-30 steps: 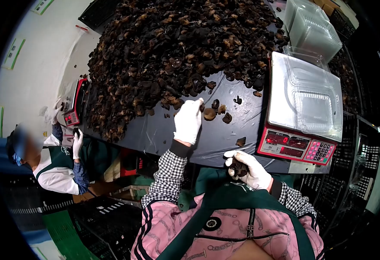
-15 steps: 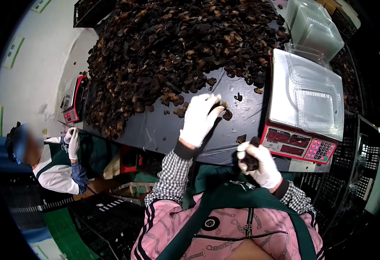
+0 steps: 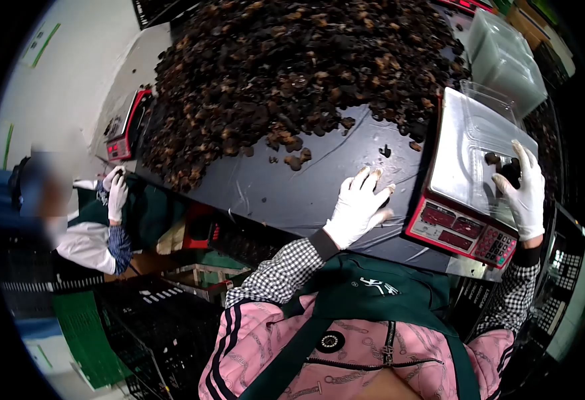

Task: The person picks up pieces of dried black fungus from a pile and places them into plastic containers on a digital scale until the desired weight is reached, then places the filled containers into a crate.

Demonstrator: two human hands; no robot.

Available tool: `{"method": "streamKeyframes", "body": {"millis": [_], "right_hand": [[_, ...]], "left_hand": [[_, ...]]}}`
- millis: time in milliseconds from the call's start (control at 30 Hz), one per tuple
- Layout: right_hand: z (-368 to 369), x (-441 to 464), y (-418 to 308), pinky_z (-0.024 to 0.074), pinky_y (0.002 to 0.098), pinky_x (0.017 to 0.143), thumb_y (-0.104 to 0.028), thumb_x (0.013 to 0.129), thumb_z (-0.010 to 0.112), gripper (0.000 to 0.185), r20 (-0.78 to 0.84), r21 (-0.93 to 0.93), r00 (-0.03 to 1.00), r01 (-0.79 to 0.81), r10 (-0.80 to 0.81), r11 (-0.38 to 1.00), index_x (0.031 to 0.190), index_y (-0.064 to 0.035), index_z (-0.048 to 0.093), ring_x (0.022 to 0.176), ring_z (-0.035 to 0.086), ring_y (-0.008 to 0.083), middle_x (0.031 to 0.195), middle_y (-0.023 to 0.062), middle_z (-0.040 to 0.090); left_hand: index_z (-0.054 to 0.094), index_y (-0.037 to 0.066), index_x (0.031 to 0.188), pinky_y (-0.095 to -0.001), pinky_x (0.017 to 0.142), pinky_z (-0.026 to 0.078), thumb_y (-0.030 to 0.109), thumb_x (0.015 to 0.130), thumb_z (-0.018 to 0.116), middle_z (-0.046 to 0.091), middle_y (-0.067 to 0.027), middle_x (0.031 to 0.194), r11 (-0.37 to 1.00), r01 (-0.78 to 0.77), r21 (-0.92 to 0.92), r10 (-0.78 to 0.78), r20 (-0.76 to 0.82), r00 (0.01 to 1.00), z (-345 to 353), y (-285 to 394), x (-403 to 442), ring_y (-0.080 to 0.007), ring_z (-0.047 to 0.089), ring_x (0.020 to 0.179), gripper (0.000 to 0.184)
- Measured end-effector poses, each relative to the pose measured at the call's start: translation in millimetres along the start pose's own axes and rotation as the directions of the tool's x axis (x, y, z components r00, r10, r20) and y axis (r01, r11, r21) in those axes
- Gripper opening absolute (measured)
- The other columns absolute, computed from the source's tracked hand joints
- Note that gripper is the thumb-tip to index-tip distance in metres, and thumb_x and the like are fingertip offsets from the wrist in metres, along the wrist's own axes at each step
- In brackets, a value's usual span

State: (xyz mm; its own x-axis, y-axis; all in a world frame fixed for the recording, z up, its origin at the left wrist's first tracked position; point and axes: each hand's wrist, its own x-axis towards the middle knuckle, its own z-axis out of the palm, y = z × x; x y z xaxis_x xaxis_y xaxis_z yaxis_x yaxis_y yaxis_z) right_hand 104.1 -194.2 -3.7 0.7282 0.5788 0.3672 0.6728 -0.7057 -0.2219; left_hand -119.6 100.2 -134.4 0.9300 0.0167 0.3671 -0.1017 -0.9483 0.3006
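My left hand [image 3: 358, 210], in a white glove, is spread low over the dark tabletop [image 3: 239, 190]. Its fingertips look brownish; whether a piece lies under them I cannot tell. At the right, my gloved right hand [image 3: 527, 200] reaches over a clear plastic container [image 3: 482, 160] on the red and silver scale [image 3: 439, 220]. Thumb and fingers are apart, with dark mushroom pieces [image 3: 508, 171], like wood ear, between them at the container. A big heap of the same mushrooms [image 3: 292, 73] covers the back of the table.
Stacked clear containers [image 3: 506, 63] stand behind the scale. A few loose mushroom pieces [image 3: 297, 160] lie before the heap. At the left, a co-worker [image 3: 99, 227] in white gloves is near another red scale [image 3: 129, 127]. Black crates [image 3: 166, 340] stand at lower left.
My right hand has carried its dark mushroom pieces from the table's front edge to the container on the scale. My left hand has moved right and nearer, its fingers now spread.
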Motion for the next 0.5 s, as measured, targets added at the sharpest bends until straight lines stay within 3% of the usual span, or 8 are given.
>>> {"method": "streamKeyframes", "body": {"millis": [67, 133, 200, 267, 367, 400, 500], "right_hand": [[-0.2, -2.5, -2.7, 0.0395, 0.0428, 0.113, -0.025, 0.084, 0.082, 0.074, -0.044, -0.034, 0.999, 0.031, -0.032, 0.999, 0.150, -0.0115, 0.051, 0.134, 0.052, 0.0317, 0.148, 0.0148, 0.053], [-4.7, -2.7, -20.8, 0.0372, 0.0421, 0.116, -0.019, 0.091, 0.075, 0.062, -0.136, 0.075, 0.991, 0.026, -0.016, 0.997, 0.148, -0.0080, 0.052, 0.138, 0.049, 0.0315, 0.149, 0.0158, 0.052], [-7.8, -8.9, -38.7, 0.0377, 0.0411, 0.118, -0.012, 0.097, 0.069, 0.051, -0.186, 0.243, 0.980, -0.028, 0.075, 0.970, 0.145, -0.0022, 0.055, 0.140, 0.049, 0.0303, 0.149, 0.0154, 0.052], [-10.3, -15.3, -53.6, 0.0404, 0.0419, 0.116, -0.007, 0.098, 0.067, 0.041, -0.240, 0.273, 0.971, 0.056, 0.012, 0.960, 0.138, 0.0012, 0.060, 0.135, 0.054, 0.0300, 0.141, 0.0165, 0.060], [-8.8, -27.0, -89.5, 0.0439, 0.0425, 0.111, -0.002, 0.096, 0.064, 0.031, -0.266, 0.378, 0.962, 0.166, -0.065, 0.911, 0.127, 0.0036, 0.064, 0.127, 0.060, 0.0329, 0.129, 0.0185, 0.066], [-3.8, -32.9, -100.0, 0.0454, 0.0419, 0.109, 0.000, 0.094, 0.064, 0.031, -0.237, 0.447, 0.969, 0.175, -0.072, 0.877, 0.125, 0.0038, 0.064, 0.123, 0.062, 0.0335, 0.128, 0.0189, 0.067], [13.6, -46.6, -137.4, 0.0493, 0.0400, 0.103, 0.005, 0.088, 0.065, 0.033, -0.082, 0.607, 0.989, 0.145, -0.119, 0.781, 0.120, 0.0045, 0.065, 0.113, 0.067, 0.0327, 0.121, 0.0191, 0.069]], "left_hand": [[0.066, 0.012, 0.125, -0.0444, 0.093, 0.048, 0.025, 0.081, 0.078, 0.060, -0.0155, 0.127, 0.996, 0.080, 0.030, -0.079, -0.048, 0.996, 19.4, -15.8, -1.2, -0.0345, 0.056, 0.116, 0.048], [0.069, 0.011, 0.114, -0.0350, 0.081, 0.054, 0.008, 0.080, 0.074, 0.065, -0.0093, 0.108, 0.987, 0.138, 0.078, -0.122, -0.182, 0.976, 16.0, -23.0, 2.0, -0.0271, 0.061, 0.096, 0.034], [0.068, 0.010, 0.113, -0.0366, 0.076, 0.055, 0.010, 0.084, 0.071, 0.066, -0.0089, 0.104, 0.978, 0.191, 0.089, -0.171, -0.189, 0.967, 10.2, -33.5, -9.7, -0.0279, 0.062, 0.093, 0.030], [0.067, 0.011, 0.114, -0.0371, 0.073, 0.058, 0.011, 0.089, 0.067, 0.068, -0.0077, 0.100, 0.964, 0.243, 0.106, -0.212, -0.245, 0.946, -0.6, -45.3, -25.8, -0.0285, 0.064, 0.092, 0.025], [0.067, 0.011, 0.120, -0.0392, 0.086, 0.056, 0.010, 0.092, 0.063, 0.067, -0.0093, 0.104, 0.925, 0.379, 0.020, -0.366, -0.222, 0.904, -38.6, -54.4, -70.2, -0.0297, 0.064, 0.101, 0.029], [0.071, 0.009, 0.110, -0.0376, 0.082, 0.055, 0.001, 0.084, 0.069, 0.068, -0.0112, 0.096, 0.896, 0.443, 0.032, -0.404, -0.356, 0.843, -47.9, -55.8, -86.2, -0.0298, 0.066, 0.093, 0.027], [0.073, 0.004, 0.112, -0.0365, 0.081, 0.054, 0.003, 0.089, 0.068, 0.069, -0.0116, 0.097, 0.749, 0.662, 0.005, -0.594, -0.437, 0.676, -91.9, -59.1, -142.6, -0.0273, 0.067, 0.090, 0.024]]}}
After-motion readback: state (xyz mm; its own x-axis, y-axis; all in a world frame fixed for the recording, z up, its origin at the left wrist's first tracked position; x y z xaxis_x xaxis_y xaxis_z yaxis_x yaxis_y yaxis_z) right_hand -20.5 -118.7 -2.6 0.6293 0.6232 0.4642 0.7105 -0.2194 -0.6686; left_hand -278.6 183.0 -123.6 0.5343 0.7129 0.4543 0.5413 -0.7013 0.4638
